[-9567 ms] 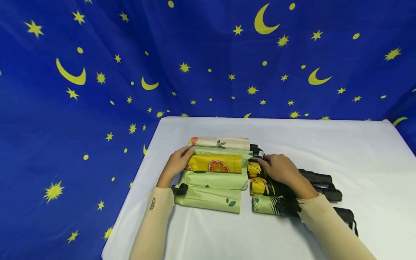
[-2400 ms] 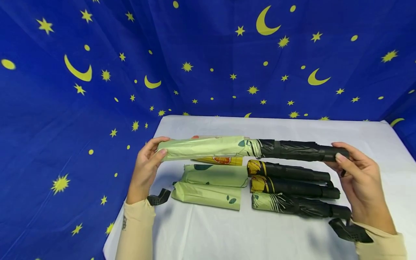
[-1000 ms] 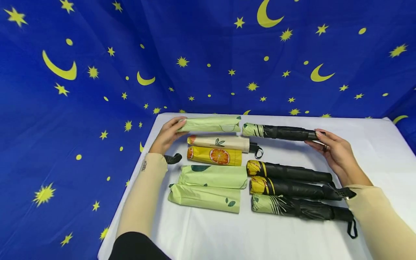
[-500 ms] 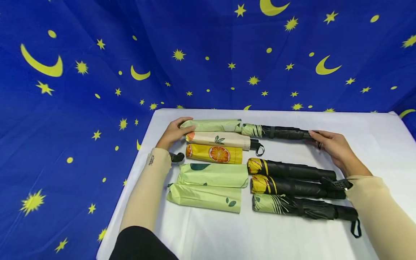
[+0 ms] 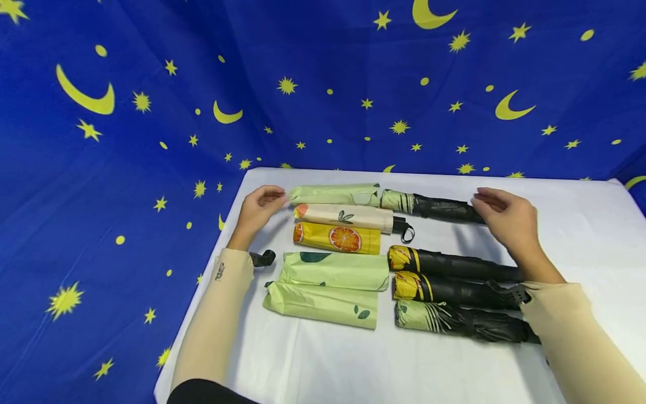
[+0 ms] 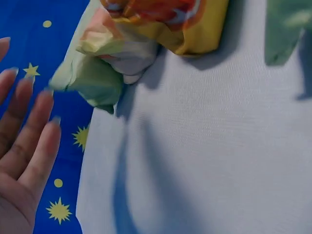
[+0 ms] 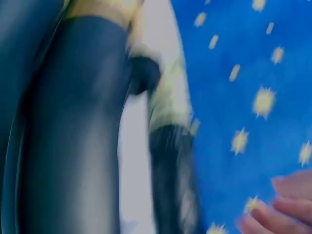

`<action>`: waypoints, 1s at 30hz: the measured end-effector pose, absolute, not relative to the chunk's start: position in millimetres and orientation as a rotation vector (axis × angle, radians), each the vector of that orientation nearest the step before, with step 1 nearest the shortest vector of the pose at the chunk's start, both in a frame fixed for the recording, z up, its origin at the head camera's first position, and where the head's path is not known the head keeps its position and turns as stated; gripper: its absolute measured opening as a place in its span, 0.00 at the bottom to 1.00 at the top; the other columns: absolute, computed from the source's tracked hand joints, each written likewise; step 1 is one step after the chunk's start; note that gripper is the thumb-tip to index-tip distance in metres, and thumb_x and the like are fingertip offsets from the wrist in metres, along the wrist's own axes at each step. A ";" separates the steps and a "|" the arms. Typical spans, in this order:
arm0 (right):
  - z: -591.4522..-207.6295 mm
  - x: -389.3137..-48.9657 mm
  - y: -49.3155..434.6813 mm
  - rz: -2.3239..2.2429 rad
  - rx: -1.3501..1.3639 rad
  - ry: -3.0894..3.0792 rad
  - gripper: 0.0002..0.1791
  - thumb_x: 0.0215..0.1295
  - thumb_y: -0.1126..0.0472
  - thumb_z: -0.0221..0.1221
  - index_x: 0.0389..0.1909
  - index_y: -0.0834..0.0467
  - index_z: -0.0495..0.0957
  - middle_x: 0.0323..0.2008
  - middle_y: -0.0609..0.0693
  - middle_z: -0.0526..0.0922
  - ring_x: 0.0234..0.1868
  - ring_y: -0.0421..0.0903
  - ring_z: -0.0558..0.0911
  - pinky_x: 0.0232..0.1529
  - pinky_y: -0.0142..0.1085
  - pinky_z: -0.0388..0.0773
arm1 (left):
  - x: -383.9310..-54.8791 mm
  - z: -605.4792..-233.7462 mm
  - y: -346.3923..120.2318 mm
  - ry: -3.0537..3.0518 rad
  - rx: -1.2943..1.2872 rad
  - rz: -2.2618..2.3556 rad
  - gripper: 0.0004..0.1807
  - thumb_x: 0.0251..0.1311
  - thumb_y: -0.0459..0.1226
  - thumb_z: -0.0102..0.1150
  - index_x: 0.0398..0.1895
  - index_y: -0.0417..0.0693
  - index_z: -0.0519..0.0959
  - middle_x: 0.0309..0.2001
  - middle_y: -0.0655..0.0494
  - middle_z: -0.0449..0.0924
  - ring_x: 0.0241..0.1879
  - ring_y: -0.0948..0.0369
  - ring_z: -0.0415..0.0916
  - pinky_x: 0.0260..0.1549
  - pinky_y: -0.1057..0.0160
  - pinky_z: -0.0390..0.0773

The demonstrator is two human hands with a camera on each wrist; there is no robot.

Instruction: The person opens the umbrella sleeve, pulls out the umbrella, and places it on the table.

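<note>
At the back of the table lies a pale green umbrella sleeve (image 5: 333, 194), with a folded black umbrella (image 5: 434, 207) with a green-striped end right beside its right end. My left hand (image 5: 256, 213) is just off the sleeve's left end; in the left wrist view its fingers (image 6: 36, 146) are extended, apart from the sleeve (image 6: 92, 85). Over the umbrella's handle end, in the head view, is my right hand (image 5: 510, 221), fingers loosely bent. The right wrist view, blurred, shows those fingers (image 7: 273, 217) to the side of the umbrella (image 7: 175, 180), holding nothing.
In front lie a cream umbrella (image 5: 348, 217) with a black handle and a yellow orange-slice sleeve (image 5: 335, 238). Nearer are two pale green sleeves (image 5: 335, 271), with two yellow-tipped black umbrellas (image 5: 454, 265) and a green-tipped one (image 5: 469, 322) to their right. A starry blue cloth surrounds the white table (image 5: 323, 359).
The green sleeve and the green-striped umbrella, earlier held up together over the others, have gone to the back of the table. Both hands have since let go of them.
</note>
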State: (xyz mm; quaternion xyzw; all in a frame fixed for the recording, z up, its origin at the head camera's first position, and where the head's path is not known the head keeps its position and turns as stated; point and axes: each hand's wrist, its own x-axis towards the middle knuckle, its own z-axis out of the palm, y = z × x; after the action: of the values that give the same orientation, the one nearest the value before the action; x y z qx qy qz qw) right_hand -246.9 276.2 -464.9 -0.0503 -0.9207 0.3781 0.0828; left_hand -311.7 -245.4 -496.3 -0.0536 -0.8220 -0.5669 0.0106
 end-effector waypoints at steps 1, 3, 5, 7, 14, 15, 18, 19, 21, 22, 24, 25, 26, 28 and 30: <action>-462.5 -247.1 263.5 1.145 -0.082 -2.721 0.24 0.71 0.48 0.63 0.59 0.60 0.83 0.52 0.61 0.86 0.50 0.44 0.86 0.45 0.30 0.80 | -310.1 -495.7 -246.0 -2.561 -0.191 -1.751 0.21 0.67 0.43 0.68 0.57 0.42 0.81 0.53 0.46 0.82 0.53 0.53 0.79 0.54 0.55 0.78; -463.7 -249.6 239.4 1.155 0.110 -2.743 0.20 0.70 0.49 0.65 0.54 0.58 0.86 0.46 0.58 0.89 0.42 0.38 0.87 0.37 0.26 0.79 | -306.1 -496.1 -246.4 -2.590 -0.221 -1.685 0.18 0.66 0.44 0.69 0.53 0.43 0.83 0.49 0.51 0.83 0.49 0.56 0.80 0.48 0.57 0.80; -470.5 -253.3 217.6 1.133 0.284 -2.816 0.18 0.70 0.51 0.66 0.53 0.59 0.86 0.45 0.57 0.89 0.41 0.41 0.87 0.39 0.34 0.82 | -302.0 -498.2 -245.4 -2.629 -0.246 -1.630 0.18 0.66 0.45 0.69 0.52 0.44 0.84 0.48 0.53 0.84 0.48 0.58 0.79 0.44 0.57 0.81; -480.4 -257.5 201.4 1.109 0.404 -2.893 0.19 0.70 0.54 0.67 0.55 0.61 0.85 0.47 0.59 0.88 0.43 0.50 0.88 0.41 0.45 0.84 | -298.2 -500.7 -243.2 -2.674 -0.270 -1.586 0.17 0.66 0.46 0.69 0.52 0.46 0.84 0.48 0.54 0.83 0.47 0.57 0.79 0.42 0.56 0.81; -508.2 -269.5 185.6 1.069 0.455 -3.033 0.26 0.66 0.57 0.69 0.63 0.61 0.79 0.54 0.65 0.83 0.50 0.62 0.84 0.49 0.58 0.79 | -299.8 -508.3 -231.6 -2.854 -0.296 -1.644 0.24 0.66 0.47 0.69 0.62 0.51 0.80 0.59 0.51 0.79 0.53 0.52 0.79 0.48 0.52 0.81; -510.8 -270.9 184.8 1.086 0.449 -3.029 0.26 0.66 0.57 0.70 0.63 0.61 0.79 0.53 0.65 0.84 0.50 0.62 0.83 0.49 0.59 0.79 | -300.1 -509.2 -231.3 -2.866 -0.281 -1.687 0.25 0.66 0.46 0.68 0.64 0.50 0.78 0.60 0.50 0.78 0.55 0.51 0.79 0.51 0.52 0.81; -515.4 -273.2 181.6 1.126 0.464 -2.989 0.27 0.64 0.57 0.71 0.62 0.59 0.80 0.52 0.63 0.85 0.49 0.61 0.84 0.49 0.58 0.79 | -299.9 -512.2 -232.1 -2.864 -0.223 -1.807 0.29 0.67 0.42 0.68 0.70 0.47 0.74 0.63 0.46 0.76 0.59 0.50 0.78 0.54 0.51 0.80; -516.4 -273.3 180.6 1.125 0.471 -2.972 0.26 0.62 0.57 0.72 0.61 0.59 0.81 0.51 0.63 0.85 0.47 0.60 0.84 0.48 0.58 0.79 | -299.7 -513.3 -232.5 -2.851 -0.207 -1.835 0.30 0.67 0.41 0.68 0.71 0.46 0.73 0.63 0.45 0.76 0.59 0.49 0.78 0.54 0.51 0.80; -517.6 -272.2 179.5 1.112 0.488 -2.943 0.26 0.61 0.58 0.74 0.60 0.59 0.82 0.50 0.62 0.86 0.45 0.58 0.85 0.46 0.57 0.80 | -299.1 -514.7 -232.5 -2.816 -0.170 -1.886 0.31 0.66 0.41 0.69 0.70 0.45 0.73 0.63 0.44 0.77 0.59 0.49 0.77 0.54 0.52 0.80; -518.0 -271.1 179.3 1.116 0.491 -2.932 0.26 0.60 0.58 0.74 0.59 0.59 0.83 0.49 0.62 0.87 0.44 0.58 0.86 0.45 0.56 0.80 | -298.6 -515.1 -232.5 -2.801 -0.151 -1.909 0.31 0.66 0.41 0.70 0.70 0.45 0.74 0.62 0.44 0.77 0.60 0.49 0.77 0.53 0.53 0.80; -518.1 -268.9 180.5 1.192 0.459 -2.918 0.26 0.59 0.59 0.75 0.59 0.58 0.83 0.51 0.60 0.86 0.44 0.56 0.86 0.43 0.54 0.82 | -296.8 -514.6 -231.8 -2.771 -0.113 -1.966 0.31 0.64 0.41 0.72 0.69 0.47 0.75 0.62 0.45 0.78 0.59 0.50 0.77 0.53 0.54 0.80; -517.5 -267.7 181.6 1.248 0.441 -2.909 0.26 0.59 0.58 0.75 0.59 0.57 0.83 0.52 0.60 0.86 0.44 0.56 0.87 0.43 0.53 0.83 | -295.8 -513.6 -231.6 -2.757 -0.098 -1.994 0.32 0.63 0.42 0.72 0.69 0.48 0.75 0.62 0.46 0.77 0.60 0.51 0.76 0.54 0.54 0.80; -516.4 -266.6 182.8 1.318 0.414 -2.900 0.25 0.60 0.58 0.74 0.59 0.56 0.83 0.54 0.59 0.85 0.46 0.55 0.87 0.43 0.52 0.84 | -294.3 -511.7 -231.0 -2.731 -0.078 -2.037 0.32 0.62 0.42 0.73 0.69 0.48 0.76 0.62 0.47 0.77 0.60 0.51 0.76 0.54 0.54 0.80; -511.5 -265.1 185.0 1.464 0.357 -2.869 0.25 0.62 0.55 0.73 0.59 0.55 0.83 0.57 0.57 0.83 0.51 0.53 0.85 0.46 0.48 0.84 | -291.5 -506.7 -230.8 -2.647 -0.050 -2.138 0.31 0.61 0.42 0.74 0.68 0.49 0.76 0.63 0.48 0.76 0.59 0.49 0.77 0.56 0.52 0.79; -502.6 -263.7 186.4 1.648 0.306 -2.804 0.25 0.63 0.52 0.72 0.60 0.55 0.82 0.58 0.55 0.82 0.54 0.51 0.84 0.49 0.45 0.84 | -288.3 -499.4 -230.9 -2.533 -0.056 -2.242 0.30 0.62 0.39 0.73 0.67 0.48 0.76 0.64 0.47 0.74 0.57 0.46 0.79 0.58 0.48 0.78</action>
State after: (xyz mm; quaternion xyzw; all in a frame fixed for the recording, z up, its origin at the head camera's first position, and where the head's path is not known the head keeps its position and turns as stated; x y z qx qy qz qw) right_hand -263.7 186.4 -502.6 0.0936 -0.8567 0.5035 -0.0623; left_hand -288.3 -230.9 -499.4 -0.0165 -0.7433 -0.6578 -0.1207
